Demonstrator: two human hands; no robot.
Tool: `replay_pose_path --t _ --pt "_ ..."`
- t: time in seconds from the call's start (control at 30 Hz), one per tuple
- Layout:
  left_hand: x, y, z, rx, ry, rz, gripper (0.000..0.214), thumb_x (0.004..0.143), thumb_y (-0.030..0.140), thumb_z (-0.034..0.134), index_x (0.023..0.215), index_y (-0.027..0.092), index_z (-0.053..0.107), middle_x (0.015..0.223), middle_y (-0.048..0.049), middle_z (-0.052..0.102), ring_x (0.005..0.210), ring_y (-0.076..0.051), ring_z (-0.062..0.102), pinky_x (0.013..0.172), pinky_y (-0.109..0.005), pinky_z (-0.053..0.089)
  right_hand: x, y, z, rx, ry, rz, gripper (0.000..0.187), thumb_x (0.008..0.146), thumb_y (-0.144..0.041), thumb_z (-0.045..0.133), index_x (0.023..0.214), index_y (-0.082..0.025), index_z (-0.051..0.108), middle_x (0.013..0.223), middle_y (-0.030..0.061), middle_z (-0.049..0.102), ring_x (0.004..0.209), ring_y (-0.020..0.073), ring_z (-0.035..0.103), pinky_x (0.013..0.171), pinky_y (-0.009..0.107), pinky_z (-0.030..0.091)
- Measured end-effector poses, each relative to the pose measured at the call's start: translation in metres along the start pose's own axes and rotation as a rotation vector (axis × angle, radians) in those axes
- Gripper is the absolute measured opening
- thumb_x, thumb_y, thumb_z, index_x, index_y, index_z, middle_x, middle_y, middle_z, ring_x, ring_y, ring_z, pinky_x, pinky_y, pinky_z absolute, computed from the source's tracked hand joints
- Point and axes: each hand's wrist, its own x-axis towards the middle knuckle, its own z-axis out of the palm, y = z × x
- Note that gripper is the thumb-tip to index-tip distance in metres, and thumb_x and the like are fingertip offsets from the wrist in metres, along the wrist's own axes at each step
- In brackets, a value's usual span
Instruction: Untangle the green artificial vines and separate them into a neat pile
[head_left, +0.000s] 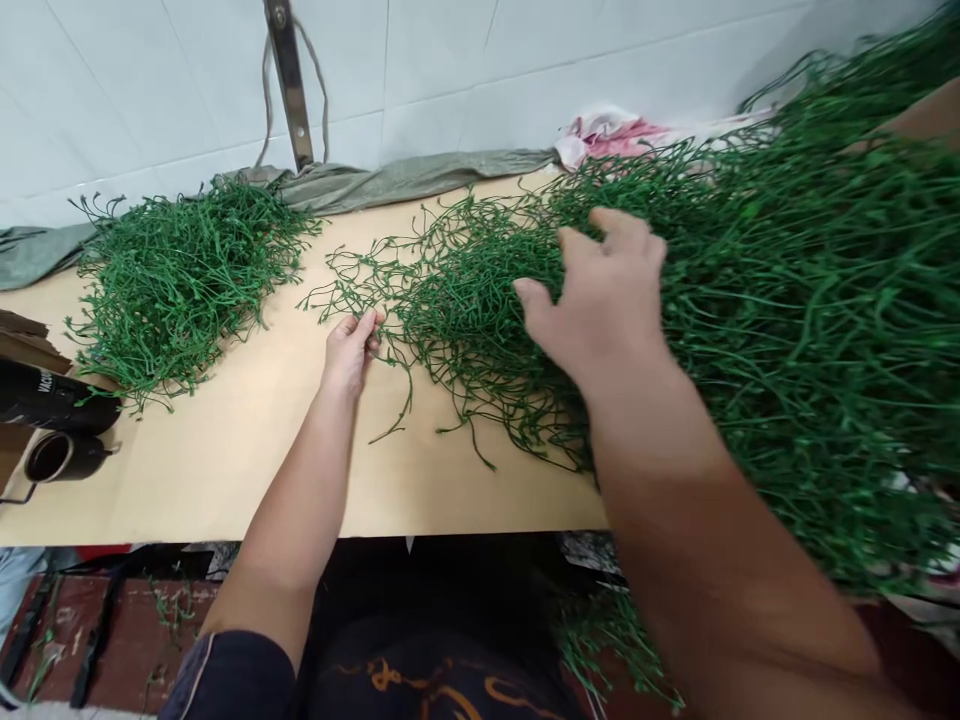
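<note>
A big heap of thin green plant stems [817,330], artificial in look and with small knobbed tips, covers the right side of the table. My left hand [351,348] pinches a few green stems [386,325] between thumb and fingers at the heap's left edge. Several of these stems trail onto the tabletop beside that hand. Over the middle of the heap is my right hand [606,290], its fingers spread and nothing visibly held. Whether its fingertips touch the stems I cannot tell. A smaller pile of the same stems [191,285] lies at the left.
The tan tabletop [465,500] runs along a white tiled wall. At its left end are a black flask [56,395] and a dark mug [64,457]. Grey-green cloth [420,180] and a pink-white cloth [611,138] line the back. Another person's arm [926,118] shows far right.
</note>
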Motion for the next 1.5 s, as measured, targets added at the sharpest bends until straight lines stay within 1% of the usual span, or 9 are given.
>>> replay_pose_path --t 0.17,0.27,0.37,0.63,0.77,0.83,0.97,1.23,1.5 --pt "0.001 0.0 -0.001 0.014 -0.051 -0.011 0.017 0.074 0.026 0.063 0.068 0.011 0.057 0.054 0.0053 0.049 0.039 0.001 0.04 0.037 -0.012 0.026 -0.018 -0.06 0.031 0.23 -0.304 -0.291 0.027 0.084 -0.028 0.044 0.1 -0.014 0.06 0.103 0.014 0.061 0.096 0.0248 0.052 0.083 0.037 0.038" --pt "0.001 0.002 -0.005 -0.016 -0.076 -0.03 0.02 0.073 0.029 0.064 0.068 0.012 0.057 0.054 0.0048 0.05 0.039 0.0 0.041 0.04 -0.013 0.032 -0.02 -0.074 0.047 0.239 -0.482 -0.287 0.024 0.085 -0.022 0.039 0.083 -0.016 0.061 0.086 0.01 0.065 0.078 0.0196 0.055 0.068 0.03 0.035" --pt "0.002 0.002 -0.005 -0.038 -0.089 -0.043 0.023 0.074 0.033 0.064 0.066 0.012 0.056 0.052 0.0048 0.048 0.039 0.0 0.041 0.041 -0.014 0.033 -0.024 -0.075 0.052 0.227 -0.466 -0.231 0.025 0.085 -0.022 0.036 0.072 -0.018 0.057 0.076 0.0069 0.063 0.069 0.0172 0.053 0.06 0.028 0.029" --pt "0.003 0.003 0.004 0.009 0.038 -0.057 0.027 0.082 0.025 0.054 0.059 0.013 0.047 0.041 0.0076 0.035 0.032 0.0 0.028 0.034 -0.014 0.019 -0.055 -0.083 0.034 0.226 -0.493 -0.243 0.026 0.086 -0.021 0.032 0.071 -0.019 0.053 0.069 0.0062 0.061 0.06 0.0162 0.049 0.057 0.027 0.028" --pt "0.014 0.009 -0.007 -0.162 0.201 -0.003 0.032 0.085 0.028 0.048 0.059 0.016 0.036 0.043 0.0096 0.027 0.032 0.001 0.023 0.034 -0.013 0.018 -0.077 -0.086 0.005 0.322 -0.541 -0.458 0.021 0.078 -0.013 0.036 0.067 -0.019 0.053 0.065 0.0055 0.06 0.062 0.0163 0.051 0.058 0.026 0.032" --pt "0.015 0.011 -0.011 -0.135 0.165 0.042 0.031 0.085 0.027 0.049 0.059 0.016 0.038 0.044 0.0087 0.03 0.033 0.001 0.026 0.034 -0.013 0.019 -0.077 -0.08 -0.007 0.384 -0.445 -0.485 0.023 0.08 -0.017 0.035 0.069 -0.019 0.055 0.069 0.0063 0.061 0.066 0.0168 0.053 0.062 0.027 0.035" --pt "0.008 0.008 -0.014 0.021 0.052 0.08 0.024 0.078 0.027 0.059 0.06 0.014 0.048 0.048 0.0067 0.041 0.035 0.0 0.034 0.035 -0.013 0.023 -0.047 -0.047 -0.015 0.314 -0.259 -0.197 0.026 0.085 -0.025 0.035 0.067 -0.02 0.055 0.071 0.0064 0.06 0.068 0.0176 0.053 0.064 0.029 0.037" --pt "0.005 0.003 -0.011 0.098 -0.029 0.131 0.011 0.075 0.016 0.059 0.073 0.015 0.048 0.05 0.0085 0.045 0.037 0.0 0.036 0.037 -0.013 0.025 -0.008 0.03 0.008 -0.051 -0.033 -0.044 0.026 0.082 -0.033 0.043 0.075 -0.016 0.062 0.079 0.0157 0.055 0.09 0.0291 0.048 0.077 0.045 0.038" --pt "0.006 0.002 -0.008 0.136 -0.117 0.116 0.018 0.066 0.009 0.066 0.07 0.014 0.05 0.064 0.0048 0.056 0.05 -0.001 0.046 0.045 -0.014 0.031 -0.005 0.001 0.02 -0.037 0.195 -0.071 0.043 0.08 -0.053 0.045 0.085 -0.013 0.06 0.102 0.0204 0.048 0.103 0.0335 0.041 0.077 0.049 0.039"
